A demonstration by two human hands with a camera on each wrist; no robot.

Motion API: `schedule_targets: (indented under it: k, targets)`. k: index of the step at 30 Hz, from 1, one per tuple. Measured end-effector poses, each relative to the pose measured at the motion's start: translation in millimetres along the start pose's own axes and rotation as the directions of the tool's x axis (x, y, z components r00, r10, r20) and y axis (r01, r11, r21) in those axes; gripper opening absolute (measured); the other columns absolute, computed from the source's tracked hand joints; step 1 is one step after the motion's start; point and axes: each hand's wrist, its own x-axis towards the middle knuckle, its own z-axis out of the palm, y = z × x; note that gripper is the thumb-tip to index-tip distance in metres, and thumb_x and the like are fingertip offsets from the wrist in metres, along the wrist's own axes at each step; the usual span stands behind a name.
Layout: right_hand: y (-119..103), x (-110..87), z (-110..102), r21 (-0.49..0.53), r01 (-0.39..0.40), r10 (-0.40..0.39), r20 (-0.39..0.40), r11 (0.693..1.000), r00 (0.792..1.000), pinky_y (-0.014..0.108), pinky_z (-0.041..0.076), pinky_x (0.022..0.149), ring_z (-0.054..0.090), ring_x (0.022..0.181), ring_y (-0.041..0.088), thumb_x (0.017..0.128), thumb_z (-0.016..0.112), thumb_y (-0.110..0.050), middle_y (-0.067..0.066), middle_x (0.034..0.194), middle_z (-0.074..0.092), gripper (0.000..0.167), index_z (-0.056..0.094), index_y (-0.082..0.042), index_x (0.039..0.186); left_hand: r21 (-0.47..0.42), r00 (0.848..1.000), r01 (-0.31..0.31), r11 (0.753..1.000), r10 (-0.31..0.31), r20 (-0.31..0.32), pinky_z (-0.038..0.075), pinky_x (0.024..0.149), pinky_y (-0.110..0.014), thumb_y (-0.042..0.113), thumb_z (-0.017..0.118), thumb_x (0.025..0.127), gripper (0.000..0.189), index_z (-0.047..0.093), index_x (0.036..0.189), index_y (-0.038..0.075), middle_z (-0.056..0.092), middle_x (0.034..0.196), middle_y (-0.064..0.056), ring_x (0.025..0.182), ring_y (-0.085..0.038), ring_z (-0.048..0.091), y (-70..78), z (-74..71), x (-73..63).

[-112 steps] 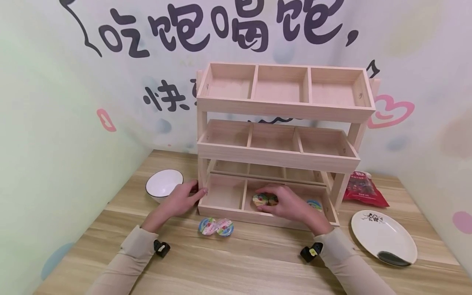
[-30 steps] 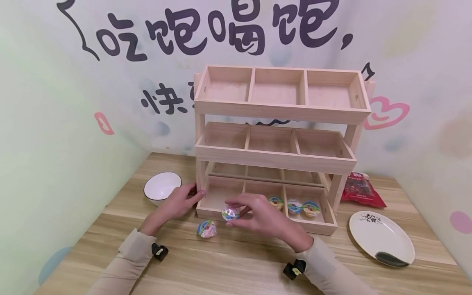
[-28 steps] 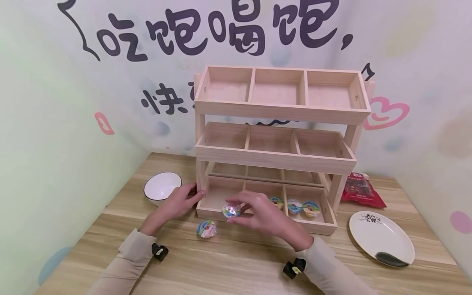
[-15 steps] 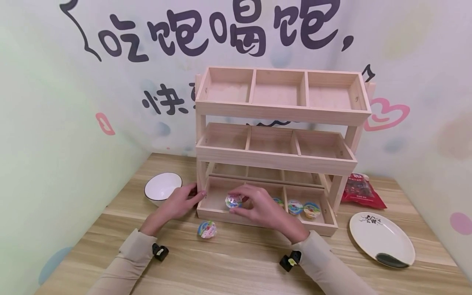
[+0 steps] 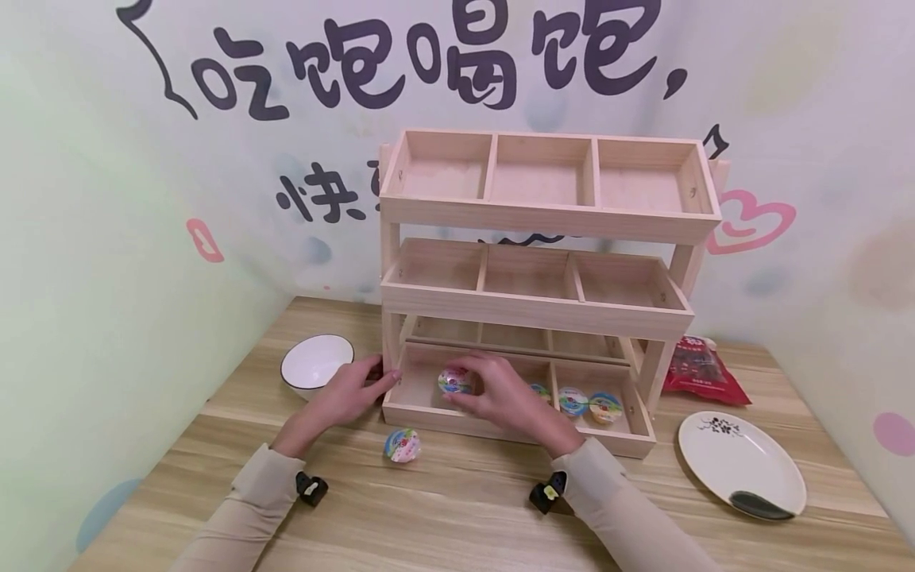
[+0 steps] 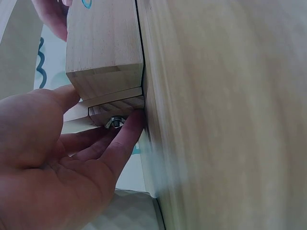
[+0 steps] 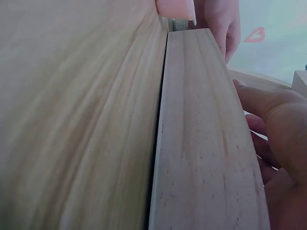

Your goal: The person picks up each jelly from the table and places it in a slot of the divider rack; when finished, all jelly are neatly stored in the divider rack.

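Observation:
My right hand point(image 5: 493, 397) pinches a jelly cup point(image 5: 453, 380) with a shiny printed lid, inside the left compartment of the bottom tier of a wooden rack point(image 5: 529, 306). In the right wrist view the fingers point(image 7: 276, 103) reach behind the tier's front board point(image 7: 201, 143), which hides the cup. My left hand point(image 5: 348, 391) grips the rack's lower left end, thumb on one side and fingers round the other, as the left wrist view shows. Another jelly cup point(image 5: 402, 446) lies on the table before the rack. Two more, one blue-lidded point(image 5: 573, 402) and one yellowish point(image 5: 604, 407), sit in the bottom right compartment.
Partly behind my right forearm, a jelly cup point(image 5: 541, 392) shows in the bottom middle compartment. A white bowl point(image 5: 317, 361) stands left of the rack. To the right are a red snack bag point(image 5: 704, 372) and an oval plate point(image 5: 743, 469). Two tiers rise above my hands.
My right hand has left the middle compartment, picked up one of two jelly cups from the table and carried it over the front board into the left compartment. The left hand keeps its grip.

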Motion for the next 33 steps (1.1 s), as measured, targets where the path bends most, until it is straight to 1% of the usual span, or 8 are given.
schedule_targets:
  k: [3,8,15,20,24,29,31,33]
  targets:
    - [2.5,3.0,2.7,-0.009,-0.008,0.008,0.002,1.000,1.000,0.027,0.057,0.082,0.066,0.098,0.009,0.095,0.087,-0.031,0.001,0.124,0.076,0.051,0.072,-0.007,0.138,0.001,1.000,0.003,1.000,-0.003,-0.001,0.058,0.107,-0.056,0.032,0.059,0.113,0.047,0.062,0.143,-0.005,0.072,0.137,-0.025,0.127,-0.038,0.071,-0.1,0.2,0.6]
    - [3.7,6.3,4.3,-0.035,-0.002,0.001,-0.006,0.999,1.000,0.031,0.058,0.087,0.068,0.102,0.011,0.094,0.088,-0.032,0.003,0.126,0.077,0.049,0.075,-0.007,0.134,0.003,1.000,0.005,1.000,-0.005,0.000,0.058,0.107,-0.056,0.031,0.060,0.113,0.046,0.062,0.142,-0.004,0.072,0.136,-0.025,0.127,-0.038,0.071,-0.1,0.7,0.7]
    - [4.7,11.1,5.0,-0.084,-0.009,0.011,0.017,0.996,1.000,0.028,0.056,0.080,0.066,0.092,0.009,0.093,0.089,-0.030,0.000,0.114,0.079,0.043,0.077,-0.010,0.130,-0.003,1.000,0.011,1.000,-0.011,-0.001,0.058,0.107,-0.056,0.030,0.060,0.113,0.045,0.062,0.142,-0.004,0.073,0.135,-0.025,0.127,-0.038,0.071,0.7,0.1,0.3]
    - [3.5,15.0,6.8,-0.116,-0.008,0.012,0.030,0.993,0.999,0.031,0.056,0.080,0.066,0.091,0.010,0.092,0.090,-0.029,-0.001,0.110,0.079,0.039,0.079,-0.011,0.126,-0.006,1.000,0.015,1.000,-0.015,0.004,0.059,0.106,-0.056,0.031,0.059,0.113,0.046,0.062,0.142,-0.005,0.072,0.135,-0.025,0.127,-0.038,0.071,1.1,-0.4,-0.2]
    - [1.4,16.9,7.5,-0.154,-0.021,0.027,0.036,0.988,0.999,0.036,0.056,0.086,0.068,0.093,0.012,0.092,0.090,-0.031,-0.002,0.109,0.080,0.036,0.080,-0.014,0.122,-0.010,1.000,0.012,1.000,-0.012,0.010,0.059,0.106,-0.056,0.031,0.059,0.114,0.047,0.061,0.143,-0.005,0.072,0.137,-0.026,0.127,-0.038,0.071,1.1,-0.4,-0.4]
    - [-1.3,17.5,7.0,-0.191,-0.043,0.052,0.042,0.981,0.998,0.049,0.054,0.101,0.071,0.099,0.013,0.092,0.089,-0.035,-0.003,0.111,0.082,0.036,0.080,-0.016,0.121,-0.005,1.000,0.009,1.000,-0.009,0.008,0.059,0.106,-0.056,0.032,0.059,0.114,0.047,0.061,0.143,-0.004,0.072,0.137,-0.025,0.128,-0.037,0.071,0.3,-0.1,0.0]
    - [-2.4,17.6,6.6,-0.205,-0.049,0.059,0.046,0.978,0.997,0.053,0.051,0.103,0.071,0.098,0.013,0.093,0.089,-0.036,-0.004,0.108,0.081,0.033,0.081,-0.018,0.119,-0.003,1.000,0.010,1.000,-0.010,0.007,0.059,0.106,-0.056,0.032,0.059,0.114,0.047,0.061,0.143,-0.004,0.072,0.137,-0.025,0.128,-0.037,0.071,0.3,-0.3,0.0]
    - [-3.5,17.8,6.4,-0.220,-0.049,0.061,0.049,0.974,0.997,0.054,0.050,0.102,0.070,0.094,0.013,0.093,0.088,-0.037,-0.005,0.105,0.081,0.031,0.081,-0.019,0.116,-0.003,1.000,0.011,1.000,-0.011,0.010,0.059,0.107,-0.056,0.032,0.058,0.114,0.047,0.061,0.144,-0.004,0.072,0.137,-0.025,0.128,-0.037,0.071,0.6,-0.3,-0.3]
